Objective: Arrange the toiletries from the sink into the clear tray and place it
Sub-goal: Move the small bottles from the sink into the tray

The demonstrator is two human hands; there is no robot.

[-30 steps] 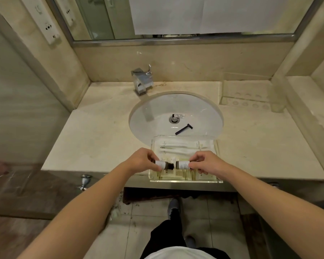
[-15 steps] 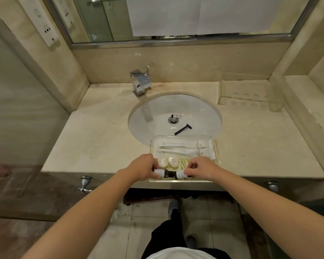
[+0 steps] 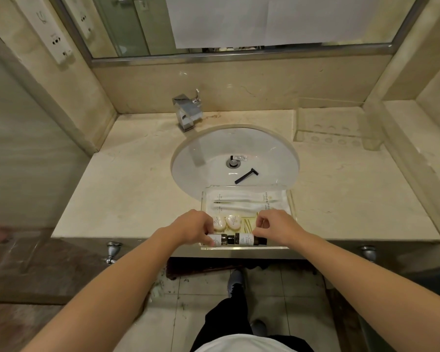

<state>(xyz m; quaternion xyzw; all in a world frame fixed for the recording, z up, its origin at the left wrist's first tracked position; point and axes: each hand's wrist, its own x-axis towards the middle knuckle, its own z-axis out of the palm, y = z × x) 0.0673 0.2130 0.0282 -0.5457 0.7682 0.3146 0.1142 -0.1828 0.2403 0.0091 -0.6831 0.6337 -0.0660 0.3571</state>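
Your left hand (image 3: 192, 228) grips a small dark bottle (image 3: 217, 240) lying flat along the near wall of the clear tray (image 3: 291, 207), fingers curled around its left end. Your right hand (image 3: 274, 227) rests its curled fingers on a second bottle (image 3: 249, 239), which lies in line with the first — the two caps meet in the middle. The tray sits on the counter (image 3: 127, 189) at the near edge of the sink (image 3: 198, 168). Inside it, two round soaps (image 3: 226, 222) lie just beyond the bottles, and white sachets (image 3: 241, 201) fill the far part. One more small bottle (image 3: 239, 157) and a black razor (image 3: 246, 175) lie in the sink near the drain — both well apart from your hands.
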